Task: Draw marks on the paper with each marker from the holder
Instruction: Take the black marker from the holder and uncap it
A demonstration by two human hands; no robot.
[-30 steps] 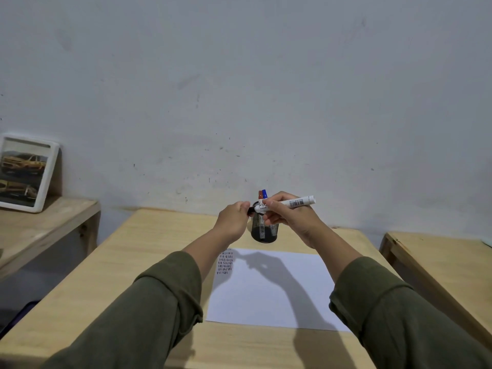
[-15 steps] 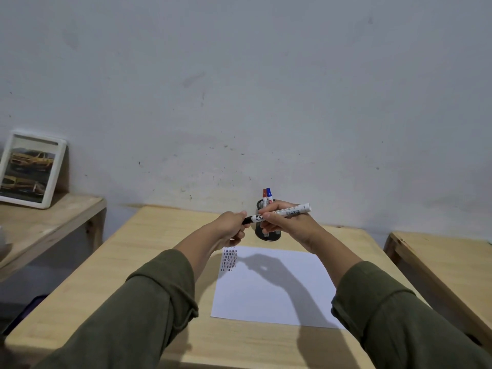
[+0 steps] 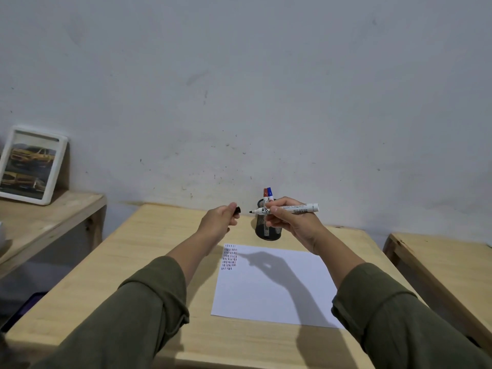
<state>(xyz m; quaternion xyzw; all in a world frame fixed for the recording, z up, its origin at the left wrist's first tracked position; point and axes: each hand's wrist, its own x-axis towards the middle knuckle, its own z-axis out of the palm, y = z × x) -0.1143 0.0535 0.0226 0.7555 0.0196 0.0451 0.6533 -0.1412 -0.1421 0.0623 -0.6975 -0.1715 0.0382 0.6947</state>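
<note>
Right hand [image 3: 290, 222] clamped on uncapped black-tipped white marker [image 3: 288, 208], left hand [image 3: 219, 222] pinching black cap [image 3: 237, 210]; lower tip steadily onto white paper sheet [image 3: 277, 286], centre frame.

A: Where's your paper [image 3: 277, 286]?
B: On your table [image 3: 138, 262], holder [image 3: 267, 230] just behind it, two markers [image 3: 267, 194] in it.
A: Your hands?
B: Above the table; left hand [image 3: 219, 222] left of the holder, right hand [image 3: 292, 222] before it.
</note>
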